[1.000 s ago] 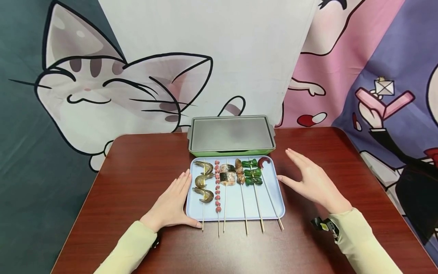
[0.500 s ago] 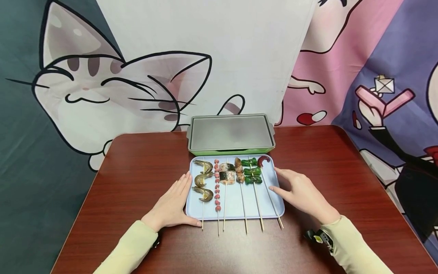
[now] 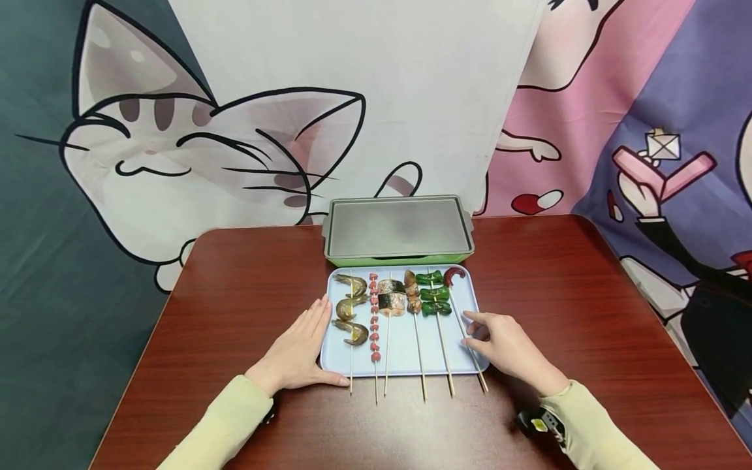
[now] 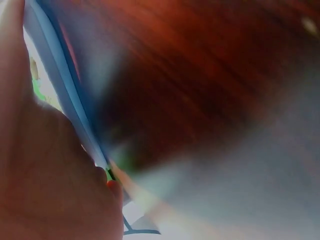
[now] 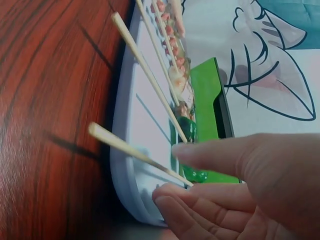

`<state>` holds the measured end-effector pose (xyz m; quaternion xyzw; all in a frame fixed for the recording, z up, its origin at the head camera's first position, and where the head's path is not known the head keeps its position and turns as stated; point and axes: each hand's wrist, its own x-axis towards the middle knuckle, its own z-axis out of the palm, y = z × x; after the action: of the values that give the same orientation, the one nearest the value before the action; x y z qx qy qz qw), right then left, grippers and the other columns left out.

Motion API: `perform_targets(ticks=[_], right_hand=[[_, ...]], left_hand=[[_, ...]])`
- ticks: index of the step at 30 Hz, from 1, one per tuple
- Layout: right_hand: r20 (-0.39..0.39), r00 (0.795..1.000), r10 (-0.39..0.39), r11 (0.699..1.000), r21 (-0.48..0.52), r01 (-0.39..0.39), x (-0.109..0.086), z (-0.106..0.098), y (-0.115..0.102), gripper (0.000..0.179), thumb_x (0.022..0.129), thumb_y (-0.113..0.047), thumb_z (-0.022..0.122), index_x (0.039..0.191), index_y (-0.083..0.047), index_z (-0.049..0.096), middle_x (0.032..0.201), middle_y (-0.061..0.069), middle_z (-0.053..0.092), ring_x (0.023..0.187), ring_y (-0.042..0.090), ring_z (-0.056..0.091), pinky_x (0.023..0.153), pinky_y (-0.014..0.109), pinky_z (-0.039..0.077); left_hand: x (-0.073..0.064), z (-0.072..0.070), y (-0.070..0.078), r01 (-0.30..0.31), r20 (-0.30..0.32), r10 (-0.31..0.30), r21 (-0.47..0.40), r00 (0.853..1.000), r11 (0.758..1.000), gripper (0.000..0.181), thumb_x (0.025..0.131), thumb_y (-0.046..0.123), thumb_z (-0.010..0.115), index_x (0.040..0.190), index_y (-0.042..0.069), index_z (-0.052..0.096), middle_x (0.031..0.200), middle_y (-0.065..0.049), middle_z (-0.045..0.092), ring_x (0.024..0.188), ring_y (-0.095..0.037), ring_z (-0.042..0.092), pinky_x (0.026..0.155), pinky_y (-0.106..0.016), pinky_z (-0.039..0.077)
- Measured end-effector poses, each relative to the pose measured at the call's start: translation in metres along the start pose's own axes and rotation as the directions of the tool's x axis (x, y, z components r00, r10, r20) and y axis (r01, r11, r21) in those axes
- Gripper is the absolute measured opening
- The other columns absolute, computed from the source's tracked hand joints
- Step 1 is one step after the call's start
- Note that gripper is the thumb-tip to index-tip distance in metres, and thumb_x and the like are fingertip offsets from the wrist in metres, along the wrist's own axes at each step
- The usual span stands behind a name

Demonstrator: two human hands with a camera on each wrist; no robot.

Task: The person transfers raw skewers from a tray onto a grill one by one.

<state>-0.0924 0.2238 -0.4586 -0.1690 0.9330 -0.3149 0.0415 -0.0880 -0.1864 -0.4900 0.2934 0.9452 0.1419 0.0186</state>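
A light blue tray (image 3: 405, 356) on the table carries several skewers. From left to right show a shrimp skewer (image 3: 356, 333), a skewer of small red pieces (image 3: 375, 336), a fish-chunk skewer (image 3: 391, 303), a brown-chunk skewer (image 3: 414, 304), a green pepper skewer (image 3: 436, 308) and a skewer with a dark red curl (image 3: 452, 276). My left hand (image 3: 296, 349) rests along the tray's left rim, fingers straight, thumb by the front corner. Over the right rim, my right hand (image 3: 511, 346) has thumb and bent fingers apart at the stick (image 5: 135, 152) of the dark red curl skewer.
Just behind the tray stands a green grill pan (image 3: 399, 228) with a flat grey top. The brown wooden table (image 3: 247, 287) extends to both sides. A cartoon-printed cloth (image 3: 411, 85) hangs behind its back edge.
My right hand has moved left and down, from beside the tray to over its right rim at the last skewer's stick, its fingers bending. The left hand stays in place.
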Motion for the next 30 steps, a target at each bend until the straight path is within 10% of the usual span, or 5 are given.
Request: perform_targets(ticks=[30], right_hand=[[0.012,0.99,0.139,0.974,0.18,-0.139,-0.009,-0.004,0.0,0.034,0.085,0.004,0.074,0.119,0.008,0.071,0.075,-0.004,0.063,0.069,0.012,0.063,0.059,0.024,0.05]], left_hand=[[0.001,0.004,-0.005,-0.021,0.0,0.021,0.087,1.0,0.996,0.134,0.074,0.092,0.053,0.157,-0.009,0.023,0.164,-0.025,0.02,0.152,-0.036,0.018,0.122,-0.047,0.021]])
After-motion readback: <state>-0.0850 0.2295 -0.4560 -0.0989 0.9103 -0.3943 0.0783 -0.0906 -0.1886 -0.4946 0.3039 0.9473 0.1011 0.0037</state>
